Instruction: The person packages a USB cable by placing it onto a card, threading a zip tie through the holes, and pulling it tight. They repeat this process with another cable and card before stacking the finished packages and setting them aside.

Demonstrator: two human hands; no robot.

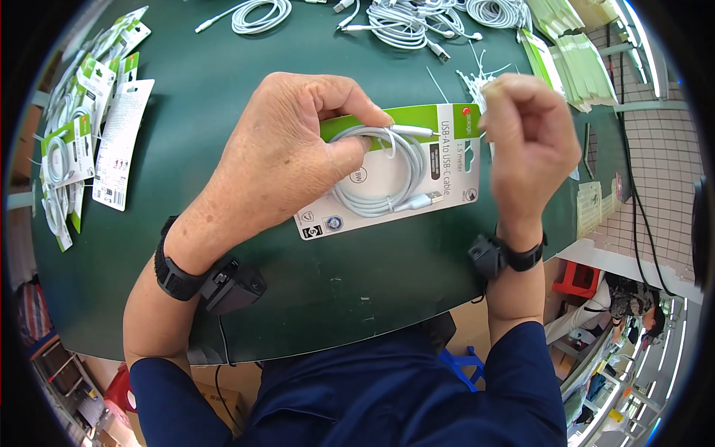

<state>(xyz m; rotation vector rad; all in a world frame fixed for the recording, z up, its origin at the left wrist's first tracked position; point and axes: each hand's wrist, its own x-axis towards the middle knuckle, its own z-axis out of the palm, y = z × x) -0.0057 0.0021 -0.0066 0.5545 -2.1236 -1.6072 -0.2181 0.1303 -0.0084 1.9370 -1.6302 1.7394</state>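
My left hand [272, 156] is closed on the left side of a green and white cardboard card [458, 171], its thumb and forefinger over a coiled white cable [365, 207]. The coil lies flat against the card's front, with a metal plug at its lower right. A thin white cable tie [392, 146] loops round the top of the coil by my left fingertips; another band shows at the bottom. Just past the card's upper right corner, my right hand [530, 145] has its fingers curled together. What they pinch, if anything, is hidden.
Carded cables [71, 149] are piled at the far left of the green table [357, 298]. Loose coiled cables [406, 26] lie at the back. White cable ties [477, 83] sit behind my right hand, with stacks of blank cards [585, 71] at the back right.
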